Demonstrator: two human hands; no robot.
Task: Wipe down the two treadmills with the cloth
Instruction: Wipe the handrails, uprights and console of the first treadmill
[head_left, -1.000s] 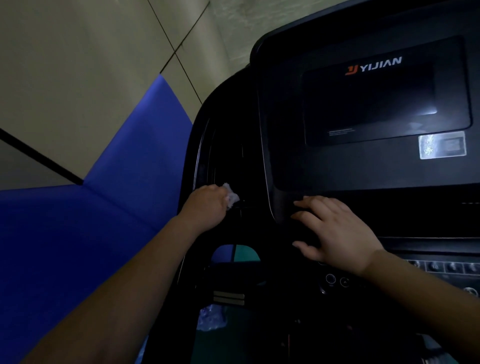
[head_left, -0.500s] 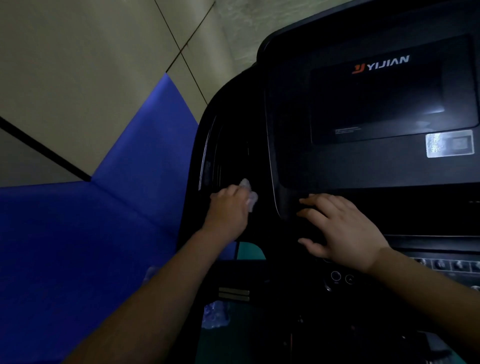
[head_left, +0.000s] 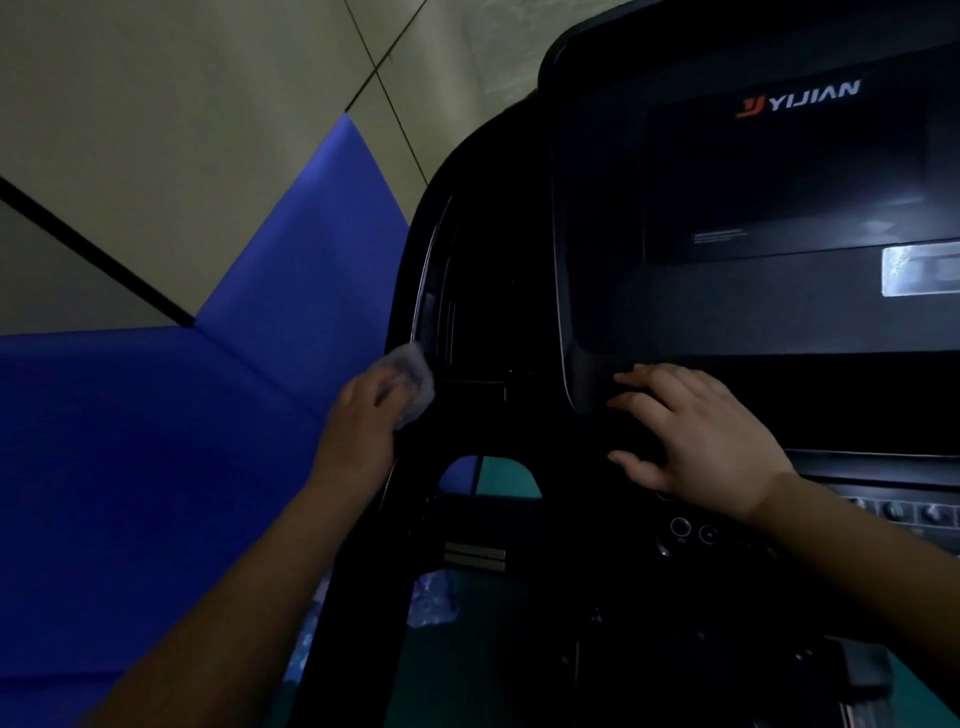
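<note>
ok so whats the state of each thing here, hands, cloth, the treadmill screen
left hand: closed on the cloth, pressed to the console's left edge
cloth: bunched, sticking out past the fingers
right hand: empty, flat on the console below the screen
treadmill screen: dark, only a glare patch
console buttons: unlit, untouched

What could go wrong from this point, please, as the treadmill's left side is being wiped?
The right hand rests flat near the round control buttons on the black treadmill console; leaning could press one. The small pale crumpled cloth in the left hand may snag in the dark side slots.
</note>
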